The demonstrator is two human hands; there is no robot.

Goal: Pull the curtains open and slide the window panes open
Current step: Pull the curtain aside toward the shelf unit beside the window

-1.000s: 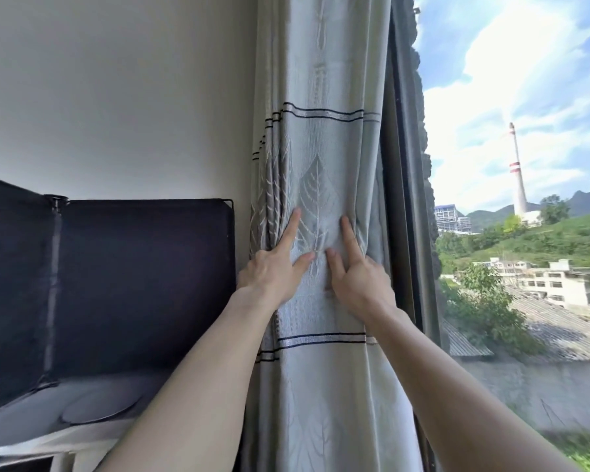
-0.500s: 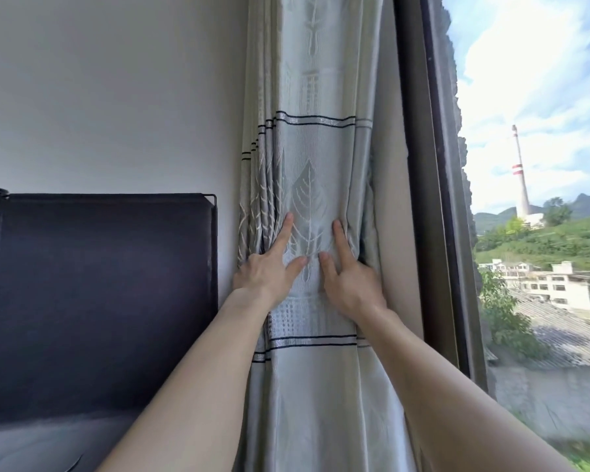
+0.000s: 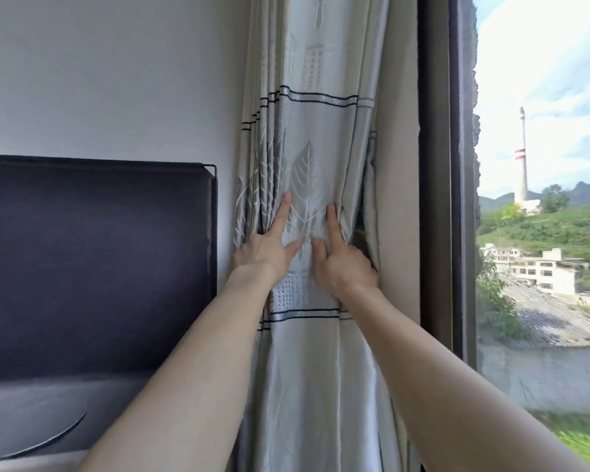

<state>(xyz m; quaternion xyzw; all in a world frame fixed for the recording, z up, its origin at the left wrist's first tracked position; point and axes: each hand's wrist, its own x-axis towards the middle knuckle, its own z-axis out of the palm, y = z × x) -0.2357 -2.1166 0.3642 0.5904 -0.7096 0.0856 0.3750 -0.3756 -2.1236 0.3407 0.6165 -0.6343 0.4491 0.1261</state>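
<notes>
1. Two bare hands press flat on a gathered grey curtain [image 3: 317,165], bunched between the white wall [image 3: 116,80] and the dark window frame [image 3: 440,199]
2. Left hand [image 3: 264,248]: fingers apart, index and thumb spread, the rest tucked into folds
3. Right hand [image 3: 343,260]: the same, mirrored
4. Window pane [image 3: 542,233] stands uncovered at right

Curtain [image 3: 317,137] folds hide the outer fingers of both hands; its top and hem are cropped.
</notes>
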